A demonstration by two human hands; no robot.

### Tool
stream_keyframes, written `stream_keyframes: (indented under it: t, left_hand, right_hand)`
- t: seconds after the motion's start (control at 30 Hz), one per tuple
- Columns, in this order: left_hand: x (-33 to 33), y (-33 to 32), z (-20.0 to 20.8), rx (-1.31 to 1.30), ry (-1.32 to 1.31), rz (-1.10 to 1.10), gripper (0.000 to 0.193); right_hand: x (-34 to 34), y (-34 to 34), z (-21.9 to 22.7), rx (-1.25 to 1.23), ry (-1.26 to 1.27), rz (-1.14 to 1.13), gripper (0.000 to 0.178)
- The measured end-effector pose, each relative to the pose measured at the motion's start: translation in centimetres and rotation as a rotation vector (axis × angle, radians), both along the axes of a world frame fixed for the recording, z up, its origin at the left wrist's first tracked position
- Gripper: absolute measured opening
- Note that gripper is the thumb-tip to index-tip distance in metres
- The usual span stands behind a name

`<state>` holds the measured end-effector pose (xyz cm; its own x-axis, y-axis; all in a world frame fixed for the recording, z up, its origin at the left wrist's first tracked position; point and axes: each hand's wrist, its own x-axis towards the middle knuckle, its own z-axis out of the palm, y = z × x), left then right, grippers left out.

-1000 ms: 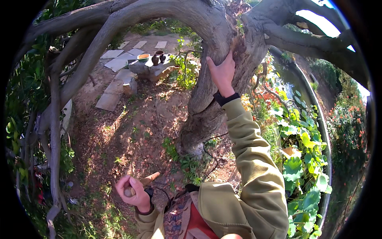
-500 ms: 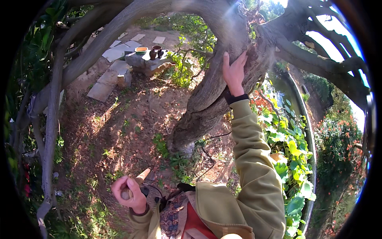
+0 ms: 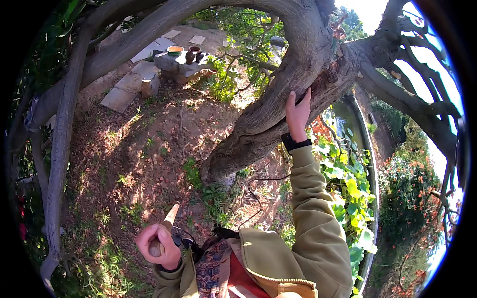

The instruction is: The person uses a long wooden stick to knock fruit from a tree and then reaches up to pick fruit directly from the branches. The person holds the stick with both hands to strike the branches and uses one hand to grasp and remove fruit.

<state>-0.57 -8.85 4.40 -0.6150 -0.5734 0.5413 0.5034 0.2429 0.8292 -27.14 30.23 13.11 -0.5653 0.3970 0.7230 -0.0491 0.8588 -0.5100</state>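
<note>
From the person's head, the left of two wide fisheye cameras looks steeply down and ahead: the olive-green cloth jacket [image 3: 271, 248] lies close below, the thick grey-brown tree trunk [image 3: 263, 118] stands at middle distance, and the grey stone table [image 3: 174, 64] is farthest.

One left hand [image 3: 160, 246] and one right hand [image 3: 298, 116] are counted. Also recorded: one wooden stick [image 3: 172, 213], one tree trunk [image 3: 238, 149], one stone surface [image 3: 171, 68], one shallow planter [image 3: 175, 51]. At least two dark pots [image 3: 190, 57] are distinguished; exact number obscured by overlap.
</note>
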Motion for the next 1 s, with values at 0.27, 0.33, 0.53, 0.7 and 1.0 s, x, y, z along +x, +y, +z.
stream_keyframes:
  t: [0.27, 0.33, 0.53, 0.7, 1.0]
  left_hand:
    - [-0.4, -1.4, -0.1, 0.039, 0.028, -0.071, 0.019]
    - [-0.6, -1.4, -0.1, 0.041, 0.026, -0.078, 0.018]
    - [-1.1, -1.3, -0.8, -0.013, 0.020, -0.124, 0.019]
    - [-0.8, -1.1, -1.5, 0.048, 0.027, -0.233, 0.023]
    - [0.0, -0.3, -0.6, -0.086, 0.023, -0.093, 0.021]
  right_hand:
    - [3.4, 0.7, 4.8, 0.696, 0.121, -0.134, 0.042]
    - [3.8, 1.8, 7.1, 0.876, 0.083, -0.235, 0.044]
    - [3.8, 3.7, 12.5, 1.350, -0.381, -0.517, 0.047]
    - [1.4, 5.2, 14.9, 1.525, -0.526, -0.549, 0.043]
    - [-1.6, 7.7, 15.9, 1.697, -0.582, -0.578, 0.025]
